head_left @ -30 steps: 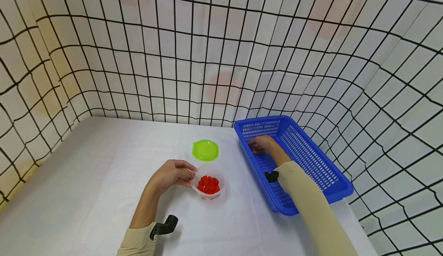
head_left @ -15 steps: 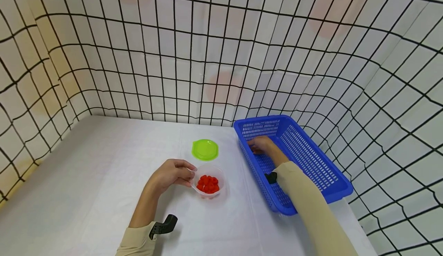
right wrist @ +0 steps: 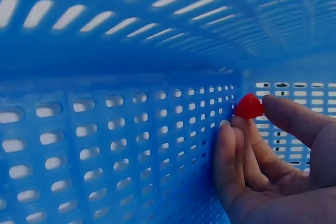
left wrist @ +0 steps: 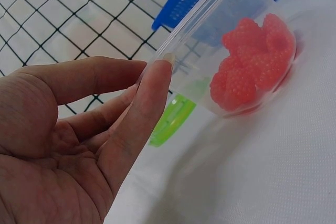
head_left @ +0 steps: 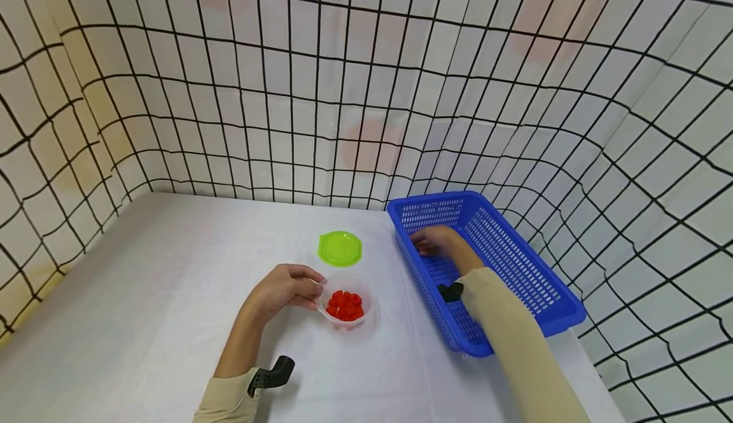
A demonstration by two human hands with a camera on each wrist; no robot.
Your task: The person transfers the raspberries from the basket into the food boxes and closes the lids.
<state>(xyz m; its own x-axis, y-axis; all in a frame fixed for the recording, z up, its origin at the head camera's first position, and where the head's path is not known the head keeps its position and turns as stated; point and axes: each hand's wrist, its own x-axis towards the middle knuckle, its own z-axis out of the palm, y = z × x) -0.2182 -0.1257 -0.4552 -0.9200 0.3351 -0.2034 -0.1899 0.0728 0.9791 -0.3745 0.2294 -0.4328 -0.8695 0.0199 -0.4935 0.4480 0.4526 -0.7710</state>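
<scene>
My left hand pinches the rim of a clear plastic bowl between thumb and fingers. Several red raspberries lie in the bottom of the bowl, which stands tilted in the left wrist view. My right hand is down inside a blue plastic basket, near its left wall. There, in the right wrist view, thumb and fingers pinch a single raspberry close to the basket's corner. From the head view this raspberry is hidden by the hand.
A bright green lid lies flat on the white tablecloth behind the bowl. Black wire mesh stands along the back and both sides. The basket's raised rim lies between the bowl and my right hand.
My right hand shifts only slightly inside the basket and looks a little blurred now. The left hand and the bowl stay where they were.
</scene>
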